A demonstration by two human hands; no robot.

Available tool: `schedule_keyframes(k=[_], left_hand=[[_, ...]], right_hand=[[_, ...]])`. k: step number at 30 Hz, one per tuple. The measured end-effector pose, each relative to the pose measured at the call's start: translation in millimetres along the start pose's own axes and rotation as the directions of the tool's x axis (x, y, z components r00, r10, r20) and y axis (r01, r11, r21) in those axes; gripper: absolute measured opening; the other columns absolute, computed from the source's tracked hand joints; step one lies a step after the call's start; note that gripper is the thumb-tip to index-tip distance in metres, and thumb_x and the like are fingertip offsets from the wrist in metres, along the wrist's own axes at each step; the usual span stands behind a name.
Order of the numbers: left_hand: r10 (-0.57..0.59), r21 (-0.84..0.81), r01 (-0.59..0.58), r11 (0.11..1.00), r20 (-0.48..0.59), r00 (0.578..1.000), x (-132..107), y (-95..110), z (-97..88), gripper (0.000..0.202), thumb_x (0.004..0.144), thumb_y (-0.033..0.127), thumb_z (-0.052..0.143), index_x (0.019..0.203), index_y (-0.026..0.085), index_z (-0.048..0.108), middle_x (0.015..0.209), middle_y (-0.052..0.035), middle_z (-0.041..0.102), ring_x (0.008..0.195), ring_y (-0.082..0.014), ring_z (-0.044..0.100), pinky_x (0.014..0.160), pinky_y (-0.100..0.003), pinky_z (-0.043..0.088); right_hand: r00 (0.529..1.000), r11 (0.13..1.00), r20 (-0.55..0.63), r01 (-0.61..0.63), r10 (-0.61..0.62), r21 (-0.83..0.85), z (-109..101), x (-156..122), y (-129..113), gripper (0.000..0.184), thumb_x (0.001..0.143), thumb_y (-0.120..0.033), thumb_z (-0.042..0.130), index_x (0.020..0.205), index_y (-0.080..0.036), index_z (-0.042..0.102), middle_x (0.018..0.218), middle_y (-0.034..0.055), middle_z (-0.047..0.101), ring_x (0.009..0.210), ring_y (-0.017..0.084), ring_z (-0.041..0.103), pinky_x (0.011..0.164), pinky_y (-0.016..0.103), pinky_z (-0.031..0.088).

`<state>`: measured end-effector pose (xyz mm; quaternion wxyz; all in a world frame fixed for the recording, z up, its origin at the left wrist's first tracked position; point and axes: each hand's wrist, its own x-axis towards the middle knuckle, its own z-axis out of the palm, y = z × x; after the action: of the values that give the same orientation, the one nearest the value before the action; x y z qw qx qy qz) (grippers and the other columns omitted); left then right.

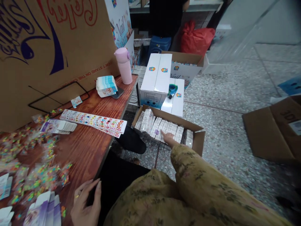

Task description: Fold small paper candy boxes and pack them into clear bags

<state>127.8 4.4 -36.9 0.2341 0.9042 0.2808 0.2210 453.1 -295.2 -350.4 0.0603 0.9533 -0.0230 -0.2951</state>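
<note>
My right hand (168, 137) reaches down to a low open carton (198, 138) filled with rows of small white packs (147, 121). Its index finger is stretched out and touches or hovers just over the packs, close to a small purple patch; I see nothing held. At the table's near edge is my left hand (86, 202), with thumb and fingers apart and nothing between them. Beside it on the wooden table (94, 153) lie purple-and-white flat cartons (44, 210) and many clear bags of bright coloured pieces (37, 179). Strips of printed stickers (96, 121) overhang the table edge.
A pink bottle (124, 66), a stack of blue-white cards (106, 85) and a large brown carton (70, 47) stand on the table. White boxes (156, 72), a tape dispenser (172, 90) and another brown carton (270, 131) are beyond. A person (166, 18) stands at the back.
</note>
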Motion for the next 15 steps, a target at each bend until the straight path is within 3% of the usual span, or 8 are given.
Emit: schedule_keyframes(k=[10,15], left_hand=[[0.087,-0.031,-0.089,0.996,-0.046,0.995,-2.1,-8.5,3.2,0.021,0.085,0.038,0.065,0.091,0.020,0.072,0.091,-0.0053,0.067,0.086,-0.0192,0.062,0.083,-0.035,0.048],[0.128,-0.052,-0.132,0.990,-0.064,0.990,-1.4,-8.4,4.3,0.014,0.085,0.032,0.066,0.091,0.021,0.071,0.089,-0.0038,0.068,0.086,-0.0178,0.062,0.082,-0.032,0.049]], right_hand=[[0.997,0.997,0.055,0.057,-0.055,-0.042,1.2,-2.3,8.6,0.037,0.093,-0.035,0.059,0.125,-0.017,0.056,0.126,0.0096,0.059,0.107,0.023,0.061,0.089,0.045,0.054],[0.981,0.983,0.076,0.180,-0.178,-0.024,-6.3,1.7,1.5,0.036,0.093,-0.035,0.059,0.125,-0.017,0.056,0.124,0.0094,0.059,0.105,0.023,0.062,0.088,0.044,0.054]])
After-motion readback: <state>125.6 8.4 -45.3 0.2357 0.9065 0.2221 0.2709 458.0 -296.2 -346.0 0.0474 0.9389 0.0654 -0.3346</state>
